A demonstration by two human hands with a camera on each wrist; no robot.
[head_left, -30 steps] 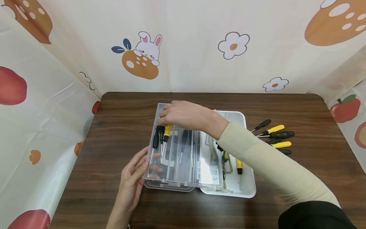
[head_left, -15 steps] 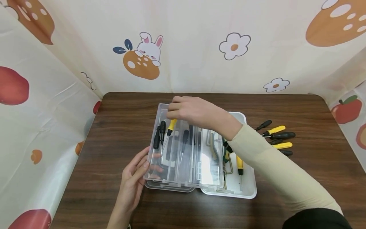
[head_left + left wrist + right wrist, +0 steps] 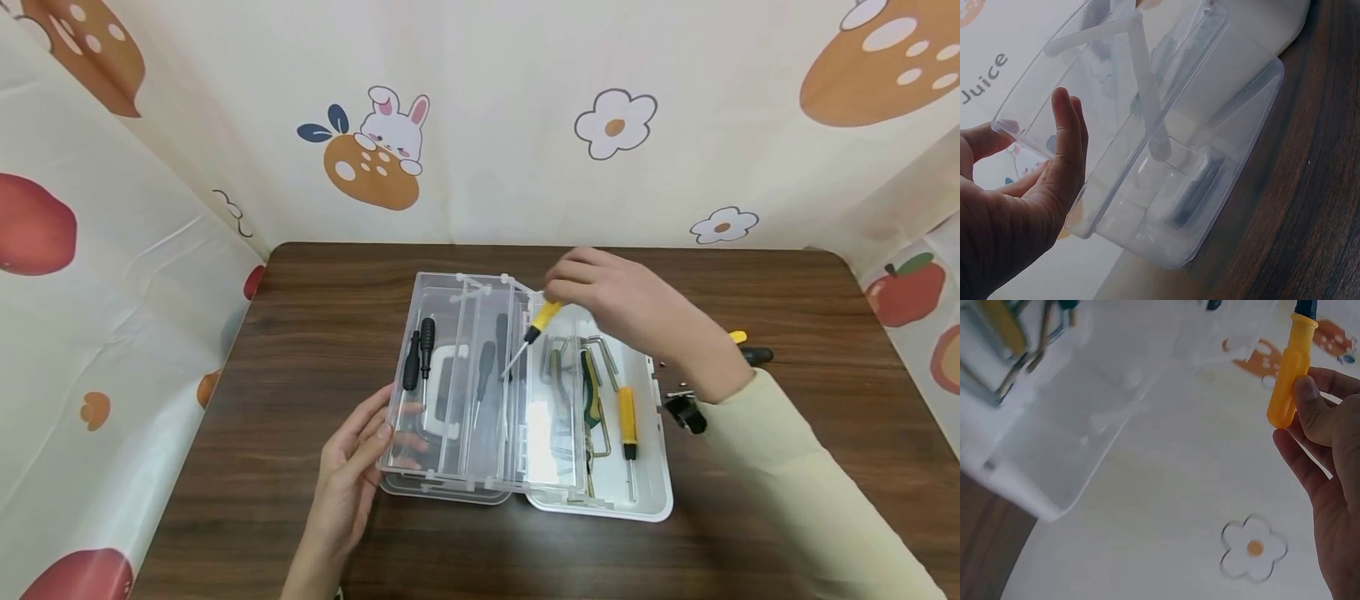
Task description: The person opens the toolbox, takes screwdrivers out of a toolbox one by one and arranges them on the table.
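Observation:
My left hand (image 3: 352,462) grips the left side of a clear plastic tool tray (image 3: 450,287), thumb outside and fingers showing through it. In the left wrist view the thumb and fingers are at the corner of the raised tray, linked by a hinge arm (image 3: 1147,81) to the box below. My right hand (image 3: 622,300) pinches a yellow-handled screwdriver (image 3: 548,314) by its handle end, over the tray's right side, its shaft slanting down left. Two black-handled screwdrivers (image 3: 427,337) lie in the tray's left compartment. More dark-handled tools (image 3: 487,367) show through the plastic.
To the right sits a white box half (image 3: 663,496) with green-handled pliers (image 3: 590,387), several hex keys (image 3: 604,358) and another yellow screwdriver (image 3: 627,412). Beyond my right forearm, screwdriver handles (image 3: 756,356) lie on the wooden table (image 3: 330,333), partly hidden. A printed curtain (image 3: 510,167) stands behind.
My right hand has lifted the yellow screwdriver out of the tray's left compartment and carried it to the right. My left hand has stayed on the tray.

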